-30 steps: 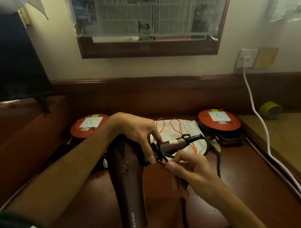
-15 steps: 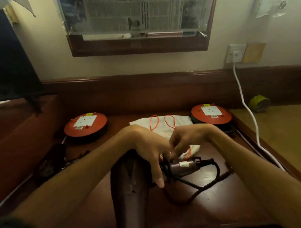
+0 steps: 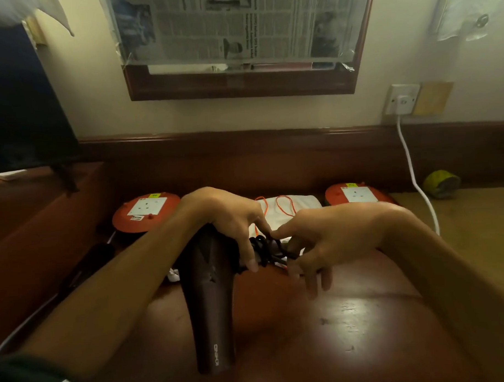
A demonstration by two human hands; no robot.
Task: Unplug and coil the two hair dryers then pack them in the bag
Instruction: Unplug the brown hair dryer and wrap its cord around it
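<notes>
Dark polished wood forms the counter (image 3: 349, 324), its surface catching a dull glare beneath a wood-framed mirror (image 3: 241, 82) papered over with newspaper on a cream wall. Over the counter's middle, the left hand (image 3: 229, 217) has its grip clamped over the top of a brown dryer (image 3: 210, 301), whose barrel points back toward the camera. Just to its right, the right hand (image 3: 315, 243) pinches the black cord (image 3: 268, 249), bunched in loops between the two hands. Behind them a white bag (image 3: 291, 208) with orange drawstrings lies flat, set between two orange cable reels (image 3: 146, 213), (image 3: 356, 194) against the back ledge. A second dark dryer (image 3: 87, 265) lies in shadow at the left edge, little of it clear. On the wall at right, a white plug sits in a socket (image 3: 402, 100), its white cable (image 3: 416, 179) dropping past a yellow-green roll (image 3: 442, 182) on a paler surface. A dark screen (image 3: 22, 99) stands at far left.
</notes>
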